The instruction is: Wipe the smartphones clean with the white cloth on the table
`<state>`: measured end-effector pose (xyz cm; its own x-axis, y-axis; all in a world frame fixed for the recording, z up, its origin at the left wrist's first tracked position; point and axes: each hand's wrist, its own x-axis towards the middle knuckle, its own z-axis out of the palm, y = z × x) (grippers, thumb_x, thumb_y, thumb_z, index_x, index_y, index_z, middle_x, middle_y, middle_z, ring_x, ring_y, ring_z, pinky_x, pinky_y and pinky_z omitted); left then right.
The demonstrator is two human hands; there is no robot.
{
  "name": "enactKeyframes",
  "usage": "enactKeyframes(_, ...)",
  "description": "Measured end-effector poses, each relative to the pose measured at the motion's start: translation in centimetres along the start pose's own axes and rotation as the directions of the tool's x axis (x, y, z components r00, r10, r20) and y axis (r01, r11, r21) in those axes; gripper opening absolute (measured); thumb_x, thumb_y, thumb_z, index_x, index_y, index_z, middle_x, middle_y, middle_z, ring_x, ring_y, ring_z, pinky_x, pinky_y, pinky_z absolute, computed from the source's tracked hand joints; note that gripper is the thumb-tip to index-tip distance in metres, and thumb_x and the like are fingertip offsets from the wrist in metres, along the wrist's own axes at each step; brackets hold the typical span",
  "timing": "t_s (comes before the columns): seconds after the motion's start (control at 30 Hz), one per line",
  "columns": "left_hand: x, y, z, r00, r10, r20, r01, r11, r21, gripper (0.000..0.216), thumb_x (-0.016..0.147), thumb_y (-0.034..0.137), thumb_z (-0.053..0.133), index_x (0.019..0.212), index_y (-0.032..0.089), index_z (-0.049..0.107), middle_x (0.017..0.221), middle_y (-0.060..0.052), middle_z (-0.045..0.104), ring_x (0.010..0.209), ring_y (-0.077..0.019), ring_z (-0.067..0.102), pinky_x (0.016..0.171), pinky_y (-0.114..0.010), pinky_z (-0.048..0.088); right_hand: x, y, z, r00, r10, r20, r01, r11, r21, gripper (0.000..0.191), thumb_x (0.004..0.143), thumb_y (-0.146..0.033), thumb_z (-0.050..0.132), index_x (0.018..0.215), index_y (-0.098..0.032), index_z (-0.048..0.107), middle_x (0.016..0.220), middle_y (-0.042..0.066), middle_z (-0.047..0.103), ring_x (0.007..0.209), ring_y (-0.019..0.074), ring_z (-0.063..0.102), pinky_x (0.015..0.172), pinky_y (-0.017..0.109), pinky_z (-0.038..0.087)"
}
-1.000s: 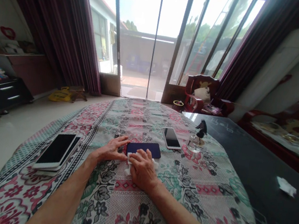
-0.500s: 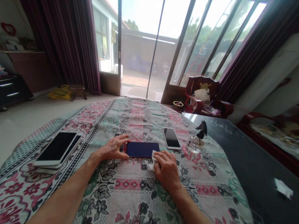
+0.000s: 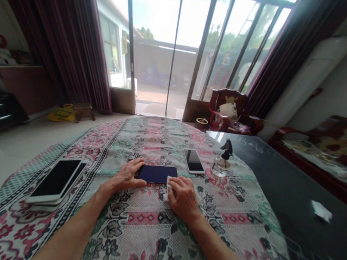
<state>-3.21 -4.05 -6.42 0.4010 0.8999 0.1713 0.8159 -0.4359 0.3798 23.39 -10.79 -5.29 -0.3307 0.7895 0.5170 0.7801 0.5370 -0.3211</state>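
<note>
White tablet stack [image 3: 55,179] sits between left forearm [image 3: 72,230] and the cloth-covered desk's [image 3: 143,247] left edge. Right hand [image 3: 183,196]: grip clamped on white tissue [image 3: 165,196], at the dark smartphone's [image 3: 157,174] right end. Left hand [image 3: 128,174]: grip clamped across its left corners. Dark smartphone lies flat, well inside left and far edges. Cloth gap, then white smartphone [image 3: 193,161]; black figurine [image 3: 227,150] nearer right edge.
</note>
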Motion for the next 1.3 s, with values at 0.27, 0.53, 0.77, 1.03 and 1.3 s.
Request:
enactKeyframes(0.27, 0.0, -0.6, 0.2, 1.0, 0.008, 0.005, -0.008, 1.0, -0.029, 0.077, 0.071, 0.056, 0.069, 0.134, 0.018, 0.048, 0.149, -0.014, 0.039, 0.136, -0.032, 0.035, 0.112, -0.044, 0.028, 0.0, 0.8, 0.7, 0.996, 0.069, -0.051, -0.07, 0.998, -0.003, 0.022, 0.091, -0.018, 0.047, 0.095, -0.019, 0.069, 0.107, 0.007, 0.068, 0.1, 0.0199, 0.058, 0.097, 0.035, 0.04)
enactKeyframes(0.53, 0.0, -0.3, -0.1, 1.0, 0.001, 0.014, 0.0, 0.998, -0.059, 0.073, 0.072, 0.052, 0.07, 0.134, 0.019, 0.049, 0.148, -0.013, 0.04, 0.136, -0.0329, 0.036, 0.112, -0.045, 0.029, 0.9, 1.9, 1.3, 0.991, 0.118, -0.065, -0.116, 0.993, 0.038, 0.023, 0.091, -0.017, 0.046, 0.098, -0.018, 0.069, 0.108, 0.008, 0.068, 0.102, 0.0178, 0.06, 0.097, 0.029, 0.043)
enactKeyframes(0.77, 0.1, -0.3, 0.0, 0.999, -0.018, 0.027, 0.019, 0.999, -0.025, 0.075, 0.072, 0.054, 0.069, 0.134, 0.016, 0.049, 0.149, -0.014, 0.038, 0.137, -0.0325, 0.034, 0.113, -0.041, 0.028, 3.2, 2.5, 1.8, 0.99, 0.127, -0.061, -0.129, 0.991, -0.024, 0.023, 0.091, -0.016, 0.046, 0.097, -0.017, 0.068, 0.108, 0.009, 0.068, 0.103, 0.0179, 0.059, 0.097, 0.028, 0.043)
enactKeyframes(1.03, -0.1, -0.2, 0.1, 0.999, -0.039, 0.03, 0.04, 0.999, -0.035, 0.075, 0.072, 0.054, 0.068, 0.136, 0.021, 0.047, 0.15, -0.012, 0.037, 0.138, -0.0324, 0.033, 0.112, -0.044, 0.028, 5.0, 3.1, 2.7, 0.977, 0.199, -0.081, -0.209, 0.967, -0.147, 0.021, 0.09, -0.016, 0.047, 0.083, -0.017, 0.067, 0.094, 0.006, 0.068, 0.095, 0.0174, 0.058, 0.087, 0.024, 0.043)
enactKeyframes(1.3, -0.3, 0.5, -0.8, 0.998, -0.047, 0.051, 0.05, 0.998, -0.049, 0.072, 0.073, 0.054, 0.067, 0.135, 0.022, 0.048, 0.151, -0.011, 0.037, 0.138, -0.0312, 0.033, 0.113, -0.043, 0.027, 3.2, 2.7, 2.2, 0.978, 0.188, -0.09, -0.197, 0.974, -0.108, 0.019, 0.088, -0.014, 0.049, 0.088, -0.017, 0.068, 0.094, 0.007, 0.068, 0.093, 0.0179, 0.059, 0.086, 0.025, 0.044)
